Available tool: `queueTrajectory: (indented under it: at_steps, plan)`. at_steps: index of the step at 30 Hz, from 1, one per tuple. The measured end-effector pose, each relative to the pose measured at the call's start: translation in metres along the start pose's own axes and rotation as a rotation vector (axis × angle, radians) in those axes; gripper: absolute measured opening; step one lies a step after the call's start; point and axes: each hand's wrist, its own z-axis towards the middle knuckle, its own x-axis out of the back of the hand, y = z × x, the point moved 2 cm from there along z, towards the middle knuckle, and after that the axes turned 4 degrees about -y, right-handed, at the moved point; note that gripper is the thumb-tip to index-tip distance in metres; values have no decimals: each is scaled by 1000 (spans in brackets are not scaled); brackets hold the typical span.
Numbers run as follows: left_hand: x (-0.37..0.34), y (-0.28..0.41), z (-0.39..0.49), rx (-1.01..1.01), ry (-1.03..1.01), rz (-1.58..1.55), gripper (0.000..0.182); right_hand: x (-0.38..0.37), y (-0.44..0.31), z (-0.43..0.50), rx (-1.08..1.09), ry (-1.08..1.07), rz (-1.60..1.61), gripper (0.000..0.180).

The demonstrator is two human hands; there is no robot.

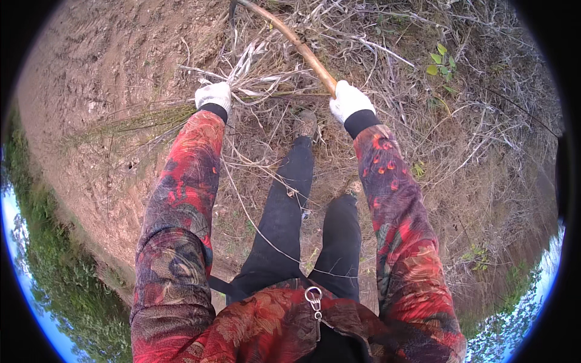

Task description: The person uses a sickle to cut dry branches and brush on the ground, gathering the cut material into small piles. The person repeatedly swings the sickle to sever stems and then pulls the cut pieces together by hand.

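Observation:
My left hand [214, 96], in a white glove, is closed around a bundle of dry grass stalks [254, 84]. Thin green-brown stems [154, 119] from the bundle trail out to the left. In a white glove too, my right hand [350, 100] grips the end of a curved wooden handle [297, 43]. The handle runs up and left to the top edge, where a dark, narrow part [232, 16] shows at its far end; most of that part is out of view.
Bare reddish soil [104, 68] slopes on the left, with dry brush [490, 109] over the ground on the right. A small green-leaved plant [442, 63] grows at the upper right. A long thin stem [254, 222] crosses before my legs. Trees [68, 272] stand beyond.

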Motion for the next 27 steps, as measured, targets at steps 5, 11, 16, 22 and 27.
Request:
queueTrajectory:
  at_steps: [5, 11, 16, 22, 27]
  plan:
    - [-52, 16, -19, -58, 176, -157, 23, -8, 93, -90, -336, -157, -196, 24]
    - [-63, 114, -60, -487, 204, -208, 18, -1, 186, -317, -679, -138, -293, 34]
    - [-74, 141, -69, -638, 72, -55, 16, 4, 147, -417, -829, -364, -247, 33]
    - [-79, 136, -90, -755, -44, 197, 18, -32, 124, -502, -897, -502, -99, 39]
    - [-23, 107, -105, -589, 78, 175, 20, -46, 118, -483, -841, -93, 505, 38]
